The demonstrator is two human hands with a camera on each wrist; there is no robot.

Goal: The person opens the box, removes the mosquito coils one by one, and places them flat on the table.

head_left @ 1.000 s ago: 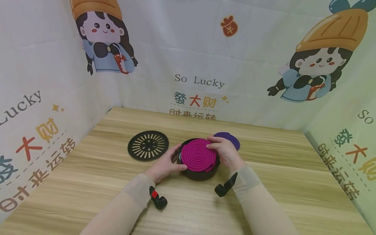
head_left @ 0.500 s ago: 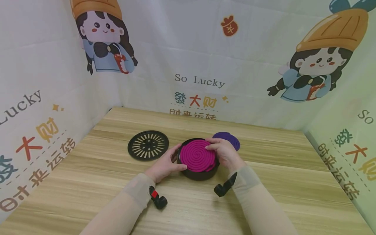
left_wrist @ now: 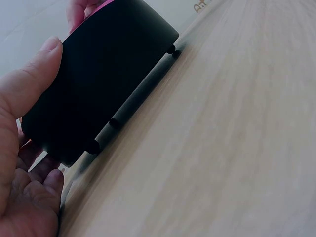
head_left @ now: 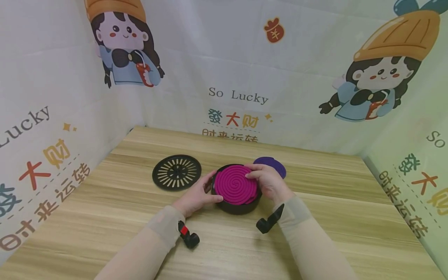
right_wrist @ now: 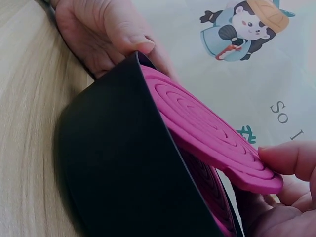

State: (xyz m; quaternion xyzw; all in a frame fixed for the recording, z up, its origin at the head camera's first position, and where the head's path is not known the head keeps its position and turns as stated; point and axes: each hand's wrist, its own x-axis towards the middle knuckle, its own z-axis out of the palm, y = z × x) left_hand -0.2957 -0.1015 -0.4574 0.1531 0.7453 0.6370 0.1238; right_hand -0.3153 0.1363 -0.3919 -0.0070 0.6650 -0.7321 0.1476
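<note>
We locate the upper pink coiled disc (head_left: 235,184) in the mouth of the round black container (head_left: 238,209), tilted: its left edge lies just within the rim, its right edge stands above it. A second pink coil (right_wrist: 210,185) shows beneath, partly hidden. The right hand (head_left: 269,182) pinches the disc between its fingers at two o'clock. The left hand (head_left: 196,196) grips the container wall, thumb at eight o'clock.

Caution: we judge that the disc could drop onto the coil below if the edge-only pinch loosens. An abrupt lift might catch its left edge on the rim and drag the container.

We count one container, apparently two pink discs, one purple coiled disc (head_left: 271,162) toward two o'clock and one black slotted disc (head_left: 177,171) toward ten o'clock, on one desk (head_left: 367,217).
</note>
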